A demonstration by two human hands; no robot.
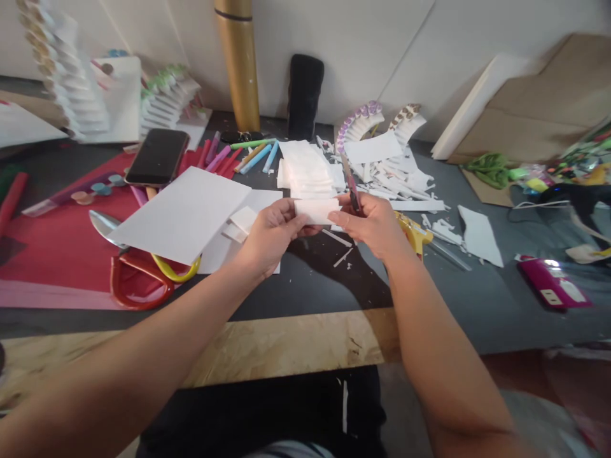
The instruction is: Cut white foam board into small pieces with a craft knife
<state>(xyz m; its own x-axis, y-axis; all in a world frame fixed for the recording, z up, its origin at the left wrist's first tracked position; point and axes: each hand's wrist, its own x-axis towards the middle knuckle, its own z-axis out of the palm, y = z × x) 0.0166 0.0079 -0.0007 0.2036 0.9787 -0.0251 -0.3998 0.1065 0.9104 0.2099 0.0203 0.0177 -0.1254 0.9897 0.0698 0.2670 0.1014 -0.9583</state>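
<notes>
Between my two hands is a small folded piece of white paper (317,210), held level above the dark table. My left hand (274,232) is closed on its left end, thumb on top. The thumb and fingers of my right hand (370,222) pinch the right end. A pair of red-handled scissors (353,191) is also tucked in my right hand, blades pointing up and away. Just beyond the fingers lies a stack of white paper pieces (308,168). Near my left hand is a larger white sheet (179,213), partly over big scissors with red and yellow handles (143,289).
Paper scraps (396,178) and a yellow glue gun (413,234) lie at right, with a magenta box (554,283) farther out. Behind stand a gold bottle (241,70) and a black case (305,95). A phone (157,156) and coloured sticks (258,158) are at left.
</notes>
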